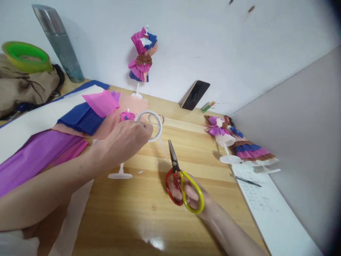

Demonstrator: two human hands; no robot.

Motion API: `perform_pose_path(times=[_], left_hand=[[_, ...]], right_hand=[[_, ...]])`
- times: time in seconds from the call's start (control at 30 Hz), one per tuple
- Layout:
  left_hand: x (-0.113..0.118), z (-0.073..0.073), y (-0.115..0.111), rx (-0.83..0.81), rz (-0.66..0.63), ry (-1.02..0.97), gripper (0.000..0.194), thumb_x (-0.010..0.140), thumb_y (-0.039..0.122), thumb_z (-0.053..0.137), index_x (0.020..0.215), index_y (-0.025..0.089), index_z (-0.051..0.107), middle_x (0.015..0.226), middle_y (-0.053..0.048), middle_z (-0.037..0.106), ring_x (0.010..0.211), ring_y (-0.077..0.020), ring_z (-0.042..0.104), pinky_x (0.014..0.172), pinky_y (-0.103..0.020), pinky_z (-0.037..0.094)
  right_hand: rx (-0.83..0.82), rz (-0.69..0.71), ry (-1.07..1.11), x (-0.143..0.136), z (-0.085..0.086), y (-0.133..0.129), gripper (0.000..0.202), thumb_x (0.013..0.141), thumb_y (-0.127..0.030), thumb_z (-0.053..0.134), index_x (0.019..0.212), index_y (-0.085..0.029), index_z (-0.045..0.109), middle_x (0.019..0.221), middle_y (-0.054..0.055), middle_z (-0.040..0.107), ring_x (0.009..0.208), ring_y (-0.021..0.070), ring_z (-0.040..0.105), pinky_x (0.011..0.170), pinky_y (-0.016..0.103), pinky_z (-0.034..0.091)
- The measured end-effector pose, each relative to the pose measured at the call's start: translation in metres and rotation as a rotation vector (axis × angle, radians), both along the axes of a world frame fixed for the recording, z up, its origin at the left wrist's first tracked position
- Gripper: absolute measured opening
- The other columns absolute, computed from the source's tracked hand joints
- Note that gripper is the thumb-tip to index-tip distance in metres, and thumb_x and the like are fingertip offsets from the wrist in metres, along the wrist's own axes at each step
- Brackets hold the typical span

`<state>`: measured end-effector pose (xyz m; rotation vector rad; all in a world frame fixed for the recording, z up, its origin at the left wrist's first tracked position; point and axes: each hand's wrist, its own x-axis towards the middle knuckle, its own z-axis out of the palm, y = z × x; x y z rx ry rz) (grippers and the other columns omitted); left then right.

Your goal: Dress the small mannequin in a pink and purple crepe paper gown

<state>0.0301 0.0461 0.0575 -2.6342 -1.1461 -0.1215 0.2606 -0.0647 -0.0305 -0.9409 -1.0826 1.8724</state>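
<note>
My left hand [128,137] is closed on a roll of white tape [160,131], its fingers at the roll's near side. A thin strip of tape [163,149] hangs from the roll towards the scissors. In my right hand [190,193] are scissors [174,163] with one red and one yellow handle; the blades look closed and point up and away. Behind my left hand stands a small figure with a pink paper top [127,116]. Its white round base [120,176] shows below my wrist, and my hand hides its middle.
Crepe paper sheets [45,147] cover the left side. By the wall are a paper-dressed figure [144,58], a phone [196,95] and a bottle [62,48]. More dressed figures [218,128] stand at right, near a pen [248,181] on written paper. Green tape [26,57] lies on a brown bag.
</note>
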Motion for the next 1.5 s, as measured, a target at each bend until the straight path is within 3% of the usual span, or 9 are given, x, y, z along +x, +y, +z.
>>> perform_pose_path(times=[0.27,0.53,0.77,0.87,1.0,1.17,1.3,1.4,1.5], left_hand=[[0.001,-0.005,-0.007,0.108,-0.057,-0.014,0.027,0.075,-0.008,0.041,0.084,0.012,0.055,0.067,-0.005,0.06,0.057,-0.0198,0.062,0.045,-0.026,0.035],[0.005,0.011,-0.01,0.061,-0.096,0.059,0.025,0.074,-0.008,0.043,0.072,0.014,0.052,0.068,-0.007,0.063,0.058,-0.0203,0.063,0.045,-0.026,0.04],[0.002,0.008,-0.008,0.034,-0.242,0.041,0.026,0.073,-0.01,0.044,0.069,0.016,0.05,0.066,-0.005,0.06,0.055,-0.0191,0.06,0.045,-0.026,0.038],[0.001,0.007,-0.005,0.035,-0.123,0.044,0.025,0.073,-0.009,0.044,0.075,0.014,0.053,0.069,-0.007,0.062,0.059,-0.0201,0.061,0.047,-0.026,0.038],[-0.002,0.007,0.003,0.009,0.078,0.022,0.021,0.072,-0.005,0.045,0.075,0.013,0.056,0.061,-0.006,0.059,0.052,-0.0201,0.057,0.044,-0.026,0.027],[-0.007,0.002,0.01,0.089,0.091,-0.071,0.017,0.081,0.005,0.044,0.079,0.012,0.06,0.054,-0.005,0.054,0.046,-0.02,0.052,0.044,-0.028,0.02],[-0.01,0.003,0.01,0.1,0.08,-0.112,0.023,0.089,0.012,0.04,0.078,0.012,0.06,0.053,-0.005,0.054,0.045,-0.0183,0.05,0.043,-0.028,0.02],[-0.01,0.005,0.011,0.047,0.084,-0.159,0.026,0.09,0.014,0.038,0.072,0.015,0.057,0.052,-0.003,0.051,0.043,-0.0149,0.047,0.044,-0.027,0.021],[-0.01,0.001,0.015,0.026,0.078,-0.173,0.026,0.09,0.017,0.04,0.069,0.016,0.056,0.051,-0.001,0.05,0.044,-0.0131,0.045,0.045,-0.026,0.022]], right_hand=[[-0.267,0.043,0.329,-0.005,0.005,0.002,0.053,0.075,-0.069,0.063,0.091,-0.018,0.06,0.063,-0.001,0.054,0.045,0.0058,0.029,0.041,0.018,0.021],[-0.366,0.065,0.345,-0.008,0.005,0.01,0.058,0.07,-0.073,0.064,0.088,-0.018,0.059,0.062,-0.002,0.05,0.046,0.0061,0.029,0.04,0.018,0.019],[-0.361,0.0,0.236,-0.012,0.008,0.015,0.054,0.075,-0.072,0.059,0.072,-0.019,0.051,0.051,-0.007,0.033,0.043,0.0063,0.019,0.04,0.02,0.013],[-0.293,-0.084,0.078,-0.011,0.005,0.013,0.052,0.08,-0.069,0.055,0.067,-0.02,0.046,0.046,-0.009,0.029,0.04,0.0058,0.019,0.04,0.021,0.015],[-0.064,-0.051,-0.456,-0.004,0.008,0.008,0.047,0.085,-0.066,0.049,0.07,-0.021,0.045,0.046,-0.007,0.036,0.04,0.0083,0.031,0.041,0.023,0.021],[0.38,0.114,-1.184,-0.005,0.029,0.006,0.013,0.085,-0.03,0.054,0.092,-0.019,0.056,0.073,0.002,0.058,0.063,0.0151,0.051,0.059,0.027,0.036],[0.545,0.269,-1.202,-0.003,0.035,0.013,0.016,0.092,-0.026,0.046,0.086,-0.019,0.059,0.087,0.007,0.066,0.069,0.0166,0.059,0.064,0.028,0.041],[0.611,0.157,-1.254,0.005,0.027,0.031,0.03,0.096,-0.028,0.039,0.075,-0.019,0.058,0.07,0.004,0.065,0.059,0.0163,0.058,0.06,0.027,0.041],[0.599,0.041,-1.313,0.009,0.014,0.06,0.03,0.099,-0.026,0.032,0.105,-0.017,0.06,0.09,0.01,0.07,0.077,0.0205,0.065,0.071,0.029,0.044]])
